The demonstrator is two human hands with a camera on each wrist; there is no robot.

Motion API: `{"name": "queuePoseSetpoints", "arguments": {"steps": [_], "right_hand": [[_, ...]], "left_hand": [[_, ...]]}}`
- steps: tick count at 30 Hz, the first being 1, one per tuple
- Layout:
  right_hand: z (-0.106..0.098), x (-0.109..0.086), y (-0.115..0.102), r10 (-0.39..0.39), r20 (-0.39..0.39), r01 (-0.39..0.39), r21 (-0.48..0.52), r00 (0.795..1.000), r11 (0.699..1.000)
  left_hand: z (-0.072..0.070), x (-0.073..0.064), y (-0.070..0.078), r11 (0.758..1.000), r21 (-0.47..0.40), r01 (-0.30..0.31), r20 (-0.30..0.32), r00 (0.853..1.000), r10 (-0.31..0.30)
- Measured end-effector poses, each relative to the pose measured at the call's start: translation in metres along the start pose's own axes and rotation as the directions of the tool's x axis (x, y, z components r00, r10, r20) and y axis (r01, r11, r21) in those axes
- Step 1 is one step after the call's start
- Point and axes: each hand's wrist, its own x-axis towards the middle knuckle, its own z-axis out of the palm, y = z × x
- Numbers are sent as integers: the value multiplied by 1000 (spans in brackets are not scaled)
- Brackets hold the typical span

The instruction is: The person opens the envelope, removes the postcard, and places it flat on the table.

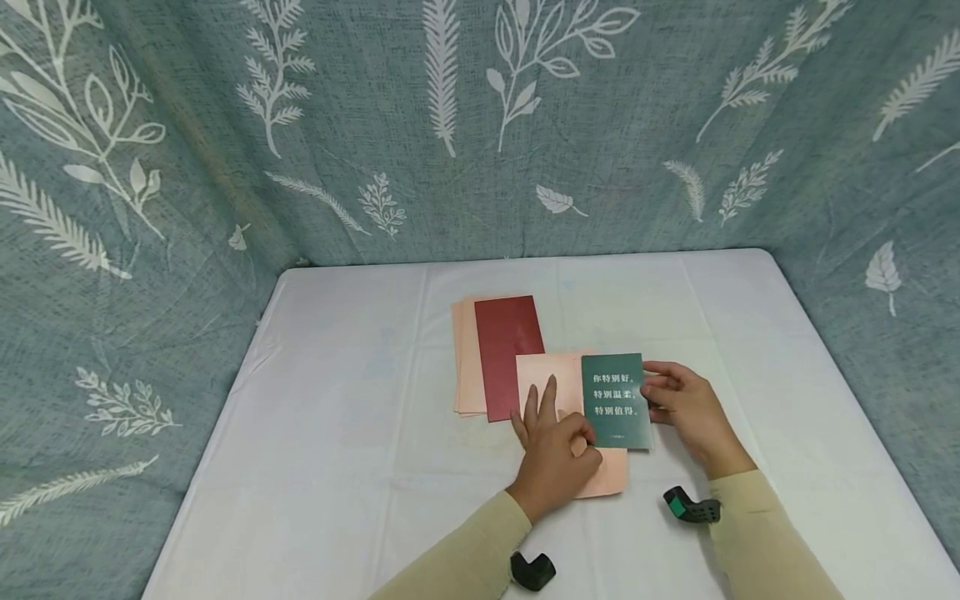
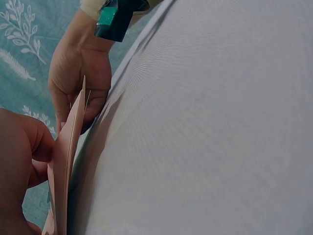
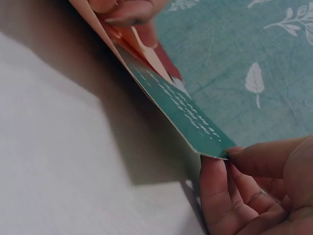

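A green card (image 1: 615,429) printed with white Chinese characters meets the pink envelope (image 1: 550,375), its left end at the envelope's right edge. How much of the card lies inside the envelope cannot be told. My right hand (image 1: 693,412) pinches the card's right edge between thumb and fingers, plainly seen in the right wrist view, where the card (image 3: 181,110) is raised off the table. With thumb and index finger my left hand (image 1: 558,462) pinches the envelope near its right edge, the other fingers spread over it. A pink part of the envelope shows below the card.
Behind the envelope lie a dark red envelope (image 1: 506,350) and several pink sheets or envelopes (image 1: 467,358), partly overlapped. A white cloth (image 1: 322,433) covers the table. Blue-green curtains (image 1: 480,208) with white leaf patterns surround its back and sides.
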Motion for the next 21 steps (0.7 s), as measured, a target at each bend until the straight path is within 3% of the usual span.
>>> {"name": "queuePoseSetpoints", "arguments": {"steps": [21], "right_hand": [[-33,6,-3,-46,-87,43,-34,995,998]], "left_hand": [[1,-1,-3,1000,9,-19,-6,1000,19]]}}
